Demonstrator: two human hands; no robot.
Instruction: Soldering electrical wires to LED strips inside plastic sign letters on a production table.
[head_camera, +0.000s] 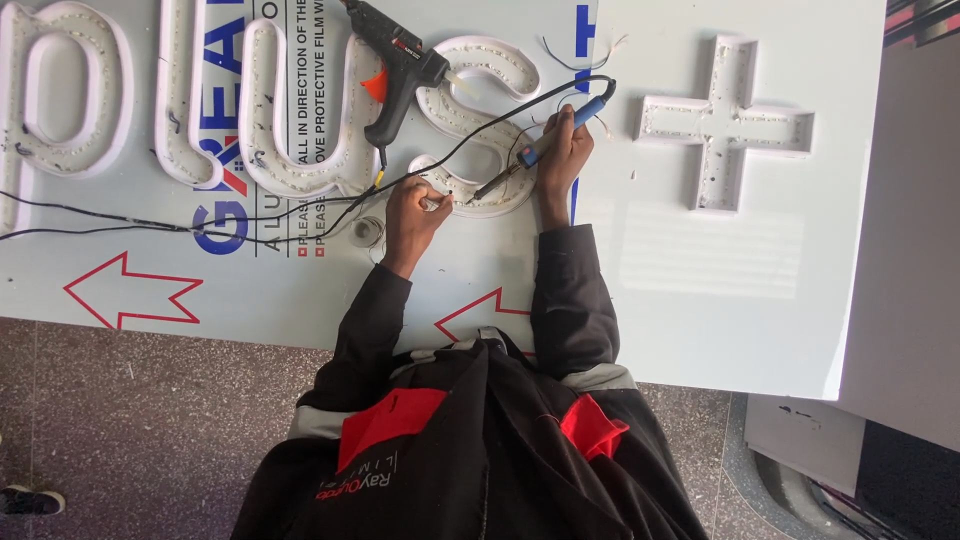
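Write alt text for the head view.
A person's right hand holds a blue-handled soldering iron to an S-shaped channel letter, while the left hand pinches something small beside it. A black glue gun lies nearby.

a black glue gun (400, 70) with an orange trigger lies at the far edge, a plus-shaped white channel letter (722, 122) sits to the right, more white channel letters (60, 90) run to the far left, red arrow outlines (130, 290) mark the white sheet (700, 300), and speckled floor (150, 430) lies near.
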